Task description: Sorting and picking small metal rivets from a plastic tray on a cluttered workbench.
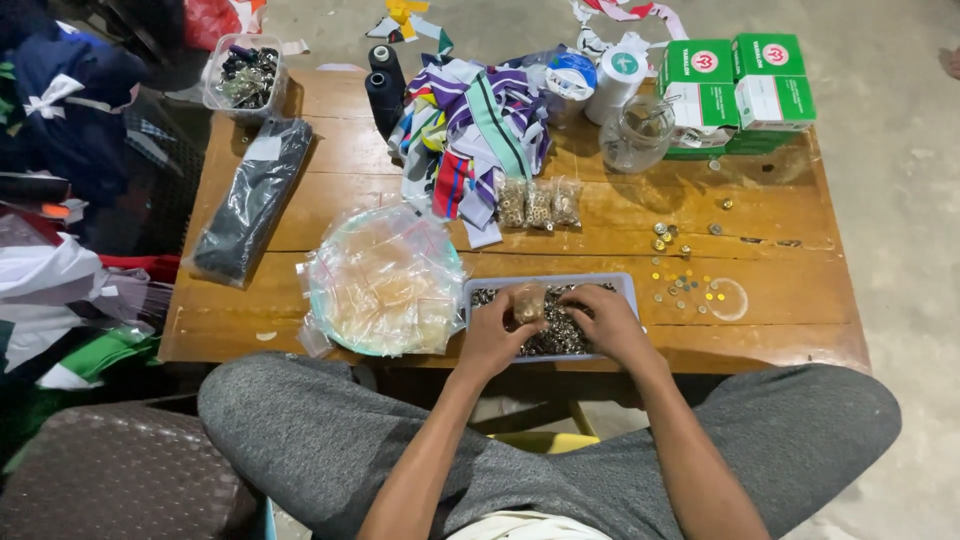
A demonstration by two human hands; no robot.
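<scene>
The left hand [492, 335] pinches a small bag [528, 302] of metal studs over the tray [548, 284] at the table's [760, 340] near edge while the right hand [606, 322] digs closed-fingered among the studs [556, 335], so a slack pinch could spill the bag's contents onto the floor.

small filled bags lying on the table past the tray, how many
3, side by side in a row: the left bag, the middle bag and the right bag, just below the cloth strips. Another bag is in the left hand over the tray.
</scene>
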